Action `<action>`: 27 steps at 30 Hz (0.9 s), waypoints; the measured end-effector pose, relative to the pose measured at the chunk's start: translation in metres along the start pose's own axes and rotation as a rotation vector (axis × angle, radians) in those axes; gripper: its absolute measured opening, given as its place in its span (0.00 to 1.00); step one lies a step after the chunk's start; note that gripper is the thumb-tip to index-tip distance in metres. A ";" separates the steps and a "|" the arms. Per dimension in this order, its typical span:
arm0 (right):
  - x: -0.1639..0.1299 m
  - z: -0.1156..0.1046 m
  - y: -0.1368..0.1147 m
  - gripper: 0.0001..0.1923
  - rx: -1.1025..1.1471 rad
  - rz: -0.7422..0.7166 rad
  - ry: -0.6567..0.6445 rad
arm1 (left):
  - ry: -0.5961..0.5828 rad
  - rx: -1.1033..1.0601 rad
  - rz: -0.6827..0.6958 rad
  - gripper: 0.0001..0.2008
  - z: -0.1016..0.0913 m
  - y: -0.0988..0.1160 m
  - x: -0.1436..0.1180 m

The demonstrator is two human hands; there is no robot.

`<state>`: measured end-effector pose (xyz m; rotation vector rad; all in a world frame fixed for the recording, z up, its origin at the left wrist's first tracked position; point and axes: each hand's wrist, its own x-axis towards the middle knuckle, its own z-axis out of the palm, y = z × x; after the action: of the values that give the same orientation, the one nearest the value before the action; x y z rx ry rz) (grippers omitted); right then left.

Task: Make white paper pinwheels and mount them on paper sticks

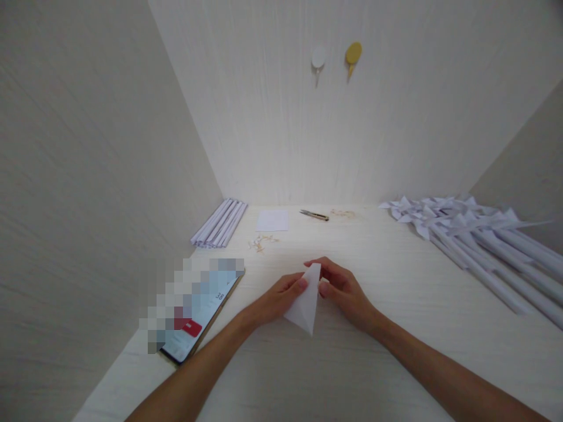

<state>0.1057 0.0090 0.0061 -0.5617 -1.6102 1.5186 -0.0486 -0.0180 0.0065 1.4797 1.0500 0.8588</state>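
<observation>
left hand (279,299) + right hand (345,293) | fingers pinching folded white paper triangle (305,305) | pale woodgrain table (352,363)

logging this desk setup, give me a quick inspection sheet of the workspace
surface: pale wood-grain desk, lit in the middle
job's things: white folded paper triangle
clutter: row of white rolled paper sticks; pile of white paper pinwheels on sticks; white paper square; small clippers; small tan bits; smartphone
fingers: left hand and right hand both pinch the triangle
cables: nothing seen
surroundings: pale walls; white hook and yellow hook
</observation>
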 end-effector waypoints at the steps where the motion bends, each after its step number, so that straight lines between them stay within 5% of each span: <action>1: 0.000 0.000 -0.001 0.16 0.009 -0.016 0.005 | -0.003 0.015 0.002 0.24 0.001 0.001 0.000; 10: 0.001 0.000 0.002 0.07 0.011 -0.007 0.057 | 0.067 0.101 -0.092 0.25 0.010 0.003 -0.003; 16: 0.000 0.001 0.001 0.06 -0.011 0.004 0.073 | 0.170 0.438 0.038 0.24 0.010 0.009 -0.004; 27: 0.002 -0.001 0.002 0.02 -0.045 -0.075 0.271 | 0.304 1.023 -0.045 0.23 0.016 0.003 -0.008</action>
<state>0.1048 0.0112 0.0051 -0.6926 -1.4417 1.2929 -0.0363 -0.0307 0.0070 2.1702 1.9082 0.5134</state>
